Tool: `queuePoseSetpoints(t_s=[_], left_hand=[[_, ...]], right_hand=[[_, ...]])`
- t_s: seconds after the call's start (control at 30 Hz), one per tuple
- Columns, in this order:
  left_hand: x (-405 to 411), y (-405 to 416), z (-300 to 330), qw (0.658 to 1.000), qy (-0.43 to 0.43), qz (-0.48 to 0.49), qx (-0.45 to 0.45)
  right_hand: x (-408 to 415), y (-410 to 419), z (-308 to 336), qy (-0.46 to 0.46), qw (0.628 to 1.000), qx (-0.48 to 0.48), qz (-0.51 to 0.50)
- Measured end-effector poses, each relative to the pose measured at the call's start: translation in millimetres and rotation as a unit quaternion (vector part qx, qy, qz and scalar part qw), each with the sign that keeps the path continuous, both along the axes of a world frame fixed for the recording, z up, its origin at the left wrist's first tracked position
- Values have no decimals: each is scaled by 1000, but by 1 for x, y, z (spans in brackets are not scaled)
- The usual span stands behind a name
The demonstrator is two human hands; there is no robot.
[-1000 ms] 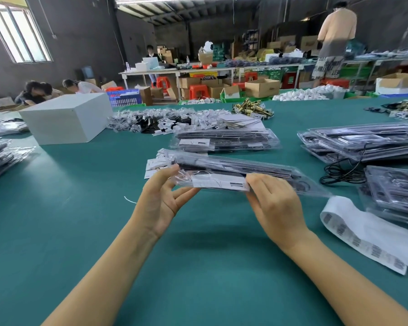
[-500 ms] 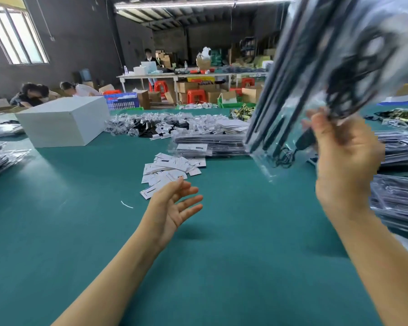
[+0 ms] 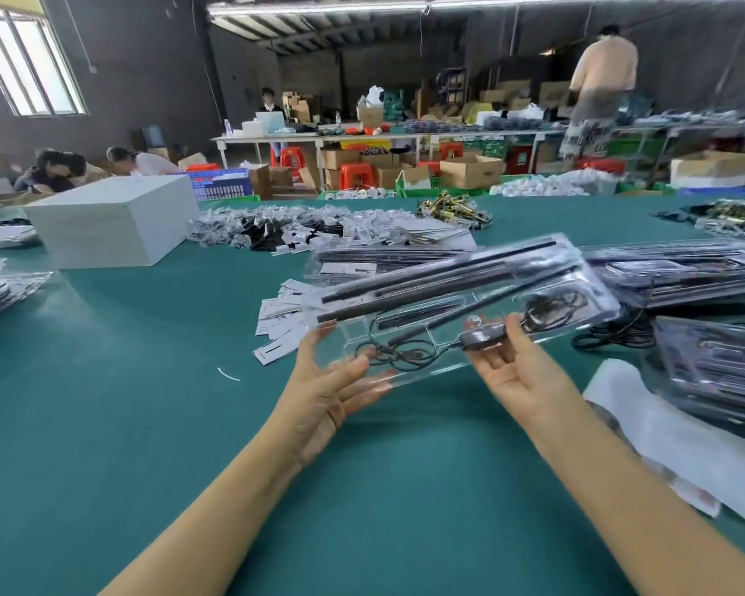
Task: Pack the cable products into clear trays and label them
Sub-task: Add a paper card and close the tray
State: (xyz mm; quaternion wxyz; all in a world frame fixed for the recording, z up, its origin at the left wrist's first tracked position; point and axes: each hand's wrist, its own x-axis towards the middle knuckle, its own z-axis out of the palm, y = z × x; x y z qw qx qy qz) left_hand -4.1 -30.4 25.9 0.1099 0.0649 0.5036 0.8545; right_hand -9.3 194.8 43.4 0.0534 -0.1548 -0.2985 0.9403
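1. far left edge of the frame: stacks of packed trays (image 3: 1, 290) lie on the green table (image 3: 125, 402), partly cut off.
2. upper left: a white box (image 3: 112, 225) stands on the table, well apart from the hands.
3. upper centre: a heap of bagged parts (image 3: 276, 230) sits behind a stack of filled trays (image 3: 362, 262).
4. centre left: loose white labels (image 3: 280, 316) are scattered on the table just beside and partly behind the held tray's left end.
5. left hand (image 3: 327, 393), lower centre: palm up, fingers spread and loose under the tray's left near corner, thumb up against its edge; it supports more than it grips, and the fingers look blurred.
6. the tray (image 3: 461, 303), a clear tray held above the table at mid frame, is tilted with its right end higher. inside are long black rods (image 3: 439, 273), a coiled cable (image 3: 401, 357) at the near left and another coil at the right end.
7. right hand (image 3: 517, 367), right of centre: palm up beneath the tray's near edge, thumb pressing on top next to a dark round part (image 3: 482, 337), so it pinches the tray.
8. right: more filled trays (image 3: 680, 273) are stacked on the table, with a loose black cable (image 3: 611, 333) in front of them.
9. lower right: a white label strip (image 3: 672, 440) lies across the table, beside another tray pile (image 3: 723, 372).
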Motion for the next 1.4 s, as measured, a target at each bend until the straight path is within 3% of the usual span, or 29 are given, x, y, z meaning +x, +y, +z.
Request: queuePoseSetpoints(t_s=[0.17,0.37,0.57,1.07,1.2,1.4], left_hand=[[-4,0,-5,1000,-8,15,13],[-8,-1,-8,1000,-4,0,-19],[-6,3,-11,998,31,-30,-49],[6,20,-17,999,27,-13,-33],[1,15,-13,1000,3,4,-25],[-15,-15,-3,998,-26,50,-32]], right_hand=[[3,-4,-10,3,993,91,81],[3,-7,-14,-28,994,81,71],[2,-2,-16,-62,998,-9,7],[-4,-2,-19,-118,975,146,-120],[-1,-4,-22,-87,984,121,-95],[-2,10,-18,-46,997,2,-57]])
